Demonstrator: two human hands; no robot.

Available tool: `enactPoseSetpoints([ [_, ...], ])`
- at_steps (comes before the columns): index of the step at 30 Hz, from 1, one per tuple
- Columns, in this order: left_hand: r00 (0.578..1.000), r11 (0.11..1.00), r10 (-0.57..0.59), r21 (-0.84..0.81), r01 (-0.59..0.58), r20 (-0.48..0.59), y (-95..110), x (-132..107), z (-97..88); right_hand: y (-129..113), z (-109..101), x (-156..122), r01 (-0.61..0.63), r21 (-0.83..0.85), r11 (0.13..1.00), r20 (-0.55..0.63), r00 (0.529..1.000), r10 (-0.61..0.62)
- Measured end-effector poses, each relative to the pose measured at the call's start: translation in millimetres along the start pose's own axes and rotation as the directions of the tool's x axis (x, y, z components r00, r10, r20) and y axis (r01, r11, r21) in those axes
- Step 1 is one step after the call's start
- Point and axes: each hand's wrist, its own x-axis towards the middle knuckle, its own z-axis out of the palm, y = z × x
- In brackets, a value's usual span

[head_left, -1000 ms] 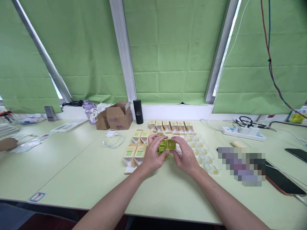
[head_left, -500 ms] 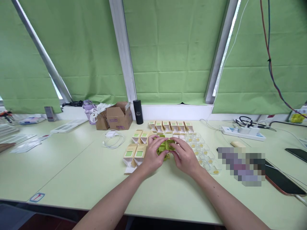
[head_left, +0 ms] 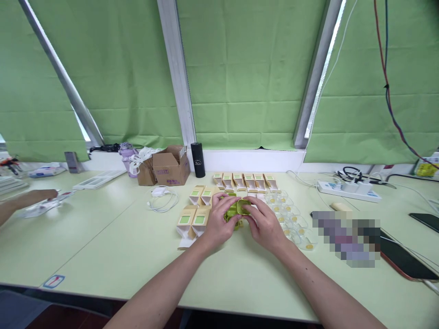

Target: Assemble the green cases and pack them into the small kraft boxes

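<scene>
Between my fingertips is a small square olive-green cup, tilted with its hollow side toward me. My left hand pinches the cup's left side, fingers above and thumb below. On the cup's other side, my right hand is closed with fingers and thumb at the rim. More green cups sit just behind and below, partly hidden by my left hand. Left of them stand open cardboard boxes with green labels. Clear plastic cups with yellow centres lie in rows to the right.
A row of similar small boxes stands at the back. Behind are a cardboard carton, a black cylinder and a purple bottle. A white charger, power strip and phone lie around. Another person's hand reaches in at left.
The other person's hand has come further in from the left, over the plastic packets. My hands and the green cup look nearly unchanged.
</scene>
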Motion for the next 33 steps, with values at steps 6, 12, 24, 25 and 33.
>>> enactPoseSetpoints([
  [6,1.0,1.0,-0.009,-0.011,0.009,-0.001,1.9,0.4,-1.3,-1.9,0.4,0.2,0.003,0.0,1.0,-0.013,1.0,-0.003],
  [12,1.0,1.0,0.01,-0.003,-0.01,-0.008,0.1,0.2,-0.4,-0.3,1.4,-1.3,0.014,0.011,1.0,-0.006,1.0,-0.014],
  [24,1.0,1.0,0.007,0.0,-0.007,-0.012,-0.2,-0.3,-0.4,-2.0,0.8,0.1,0.006,0.049,0.999,0.005,1.0,-0.006],
  [25,1.0,1.0,0.008,0.0,-0.008,-0.013,-0.4,-0.3,-0.4,-2.0,1.1,-0.2,0.0,0.05,0.999,-0.001,1.0,0.0],
  [33,1.0,1.0,0.009,-0.025,-0.01,-0.021,-1.6,-1.4,-0.3,-2.1,2.4,-2.8,-0.04,0.04,0.998,-0.022,0.999,0.041],
])
